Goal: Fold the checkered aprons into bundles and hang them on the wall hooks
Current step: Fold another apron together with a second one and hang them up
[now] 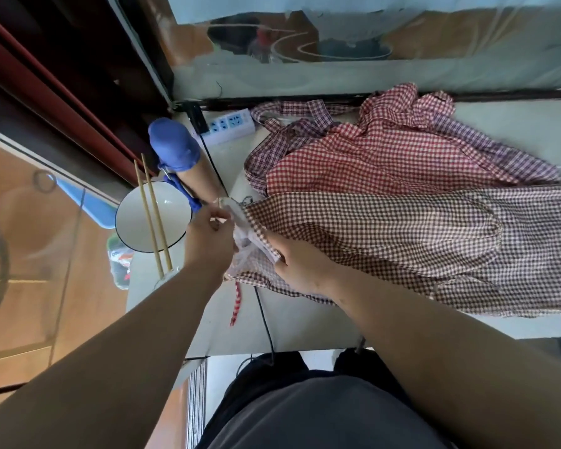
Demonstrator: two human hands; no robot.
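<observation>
Jointly, the left hand and right hand pinch the brown checkered apron.

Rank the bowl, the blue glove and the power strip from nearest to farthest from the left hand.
From the left hand, gripping the brown apron:
1. Bowl, just to its left.
2. Blue glove, farther back and left.
3. Power strip, farthest back, slightly right.

A pale tabletop stands against a plastic-sheeted wall; orange-brown floor spreads left, beside a dark red frame.
</observation>
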